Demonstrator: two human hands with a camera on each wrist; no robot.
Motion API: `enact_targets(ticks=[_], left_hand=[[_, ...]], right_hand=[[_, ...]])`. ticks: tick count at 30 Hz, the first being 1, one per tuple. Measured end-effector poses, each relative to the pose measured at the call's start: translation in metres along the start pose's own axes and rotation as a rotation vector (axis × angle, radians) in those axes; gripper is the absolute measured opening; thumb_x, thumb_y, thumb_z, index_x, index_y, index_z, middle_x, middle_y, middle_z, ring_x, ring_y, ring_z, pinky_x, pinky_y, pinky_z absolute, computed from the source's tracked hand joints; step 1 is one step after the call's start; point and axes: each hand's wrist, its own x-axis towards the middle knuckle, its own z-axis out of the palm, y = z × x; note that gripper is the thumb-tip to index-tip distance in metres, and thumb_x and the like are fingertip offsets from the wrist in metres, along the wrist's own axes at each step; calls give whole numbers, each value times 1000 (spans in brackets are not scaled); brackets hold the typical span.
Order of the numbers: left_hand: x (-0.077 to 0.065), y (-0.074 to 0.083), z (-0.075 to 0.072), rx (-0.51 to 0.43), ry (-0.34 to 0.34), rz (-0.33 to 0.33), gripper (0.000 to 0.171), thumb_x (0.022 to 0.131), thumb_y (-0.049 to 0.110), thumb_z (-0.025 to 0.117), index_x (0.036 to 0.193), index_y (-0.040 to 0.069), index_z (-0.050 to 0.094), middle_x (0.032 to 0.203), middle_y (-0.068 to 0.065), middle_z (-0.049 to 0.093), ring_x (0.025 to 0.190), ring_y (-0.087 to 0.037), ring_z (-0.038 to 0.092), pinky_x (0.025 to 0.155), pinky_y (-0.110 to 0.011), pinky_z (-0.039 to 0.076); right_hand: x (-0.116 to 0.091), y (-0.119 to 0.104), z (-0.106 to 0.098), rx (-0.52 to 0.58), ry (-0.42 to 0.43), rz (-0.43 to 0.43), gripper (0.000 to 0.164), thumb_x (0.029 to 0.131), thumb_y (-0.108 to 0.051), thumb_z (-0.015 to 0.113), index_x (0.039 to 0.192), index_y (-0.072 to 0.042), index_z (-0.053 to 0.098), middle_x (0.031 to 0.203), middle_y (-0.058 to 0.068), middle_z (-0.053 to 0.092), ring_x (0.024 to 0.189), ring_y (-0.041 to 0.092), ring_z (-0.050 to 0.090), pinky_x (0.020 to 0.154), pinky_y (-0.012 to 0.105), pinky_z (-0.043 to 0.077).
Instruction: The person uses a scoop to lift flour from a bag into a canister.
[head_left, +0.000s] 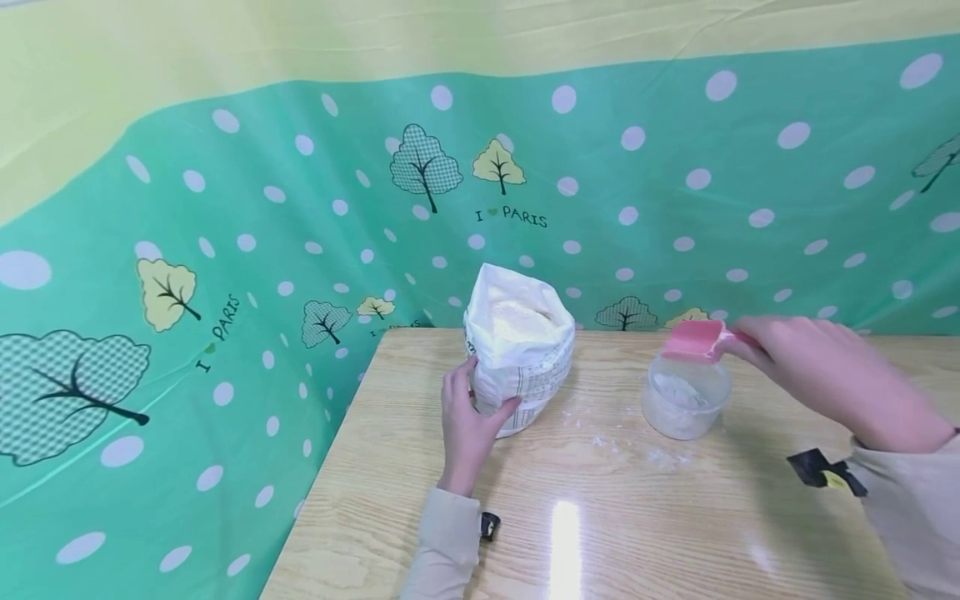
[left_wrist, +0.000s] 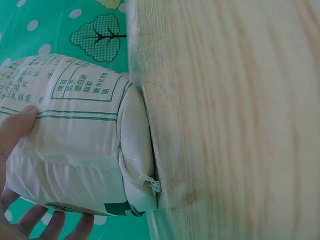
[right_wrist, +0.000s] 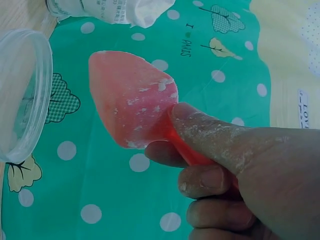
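Note:
An open white woven bag of flour [head_left: 525, 367], filled with white powder [head_left: 517, 321], stands on the wooden table. My left hand [head_left: 468, 421] grips its near left side; in the left wrist view the thumb lies on the green-printed face and the fingers curve round the other side. My right hand [head_left: 832, 375] holds a pink scoop [head_left: 693, 340] by its handle, over a clear round tub [head_left: 678, 421] with some white powder in it. Seen from the right wrist, the scoop [right_wrist: 132, 100] carries only specks of powder, and powder coats the thumb.
Spilled powder [head_left: 603, 442] dots the wooden table [head_left: 637, 533] between bag and tub. A green and yellow cloth [head_left: 337, 150] with dots and trees hangs behind the table and along its left side. The bag stands near the table's back edge.

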Motion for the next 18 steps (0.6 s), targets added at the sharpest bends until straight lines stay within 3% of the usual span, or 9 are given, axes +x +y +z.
enact_targets(ticks=[5,12,18], left_hand=[[0,1,-1,6,-1,-1,90,69,29,91,144,15,44,132,-6,48,116,-22,49,92,-42,54],[0,-1,-2,11,5,9,90,69,30,91,144,14,44,131,-6,48,115,-21,49,91,-42,54],[1,0,-1,12,3,8,90,68,28,92,144,15,44,131,-6,49,115,-21,50,91,-42,54]], right_hand=[[7,-7,-4,7,26,-35,26,100,-37,57,82,-20,61,62,-5,37,58,13,39,54,28,30],[23,-21,-8,7,39,-57,29,97,-29,63,72,-20,53,61,-3,37,56,14,37,53,28,29],[37,-29,-5,14,68,-103,25,97,-28,63,75,-17,59,61,-5,39,58,15,40,54,29,33]])
